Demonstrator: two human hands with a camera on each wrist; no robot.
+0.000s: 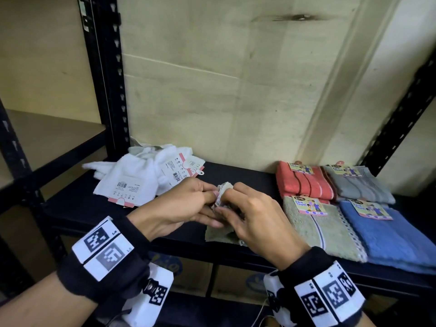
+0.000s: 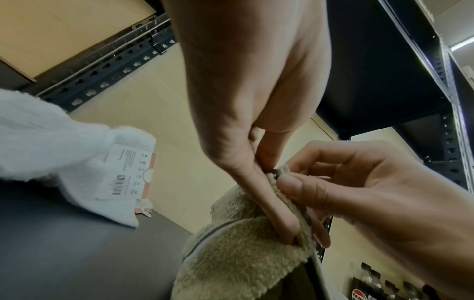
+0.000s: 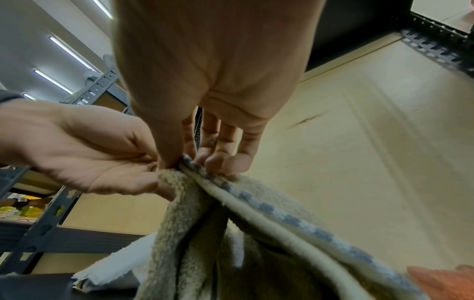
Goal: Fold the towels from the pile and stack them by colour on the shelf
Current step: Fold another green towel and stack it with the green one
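Observation:
Both hands meet over the black shelf (image 1: 236, 175) and pinch the top corner of an olive-green towel (image 1: 218, 233). My left hand (image 1: 188, 204) holds it between thumb and forefinger; my right hand (image 1: 247, 208) grips the same corner from the right. The towel (image 2: 238, 247) hangs down from the fingers onto the shelf, its blue-checked hem (image 3: 269, 209) showing in the right wrist view. A loose pile of white towels (image 1: 139, 171) with card labels lies to the left. Folded towels lie to the right: olive-green (image 1: 323, 232), blue (image 1: 389, 237), orange (image 1: 304, 182), grey (image 1: 358, 185).
Black slotted uprights (image 1: 111, 74) frame the shelf bay, with a beige back wall (image 1: 224, 90) behind. Another shelf unit (image 1: 47, 128) stands to the left. Cardboard boxes (image 1: 195, 274) sit on the level below. Bare shelf shows between the white pile and the orange towel.

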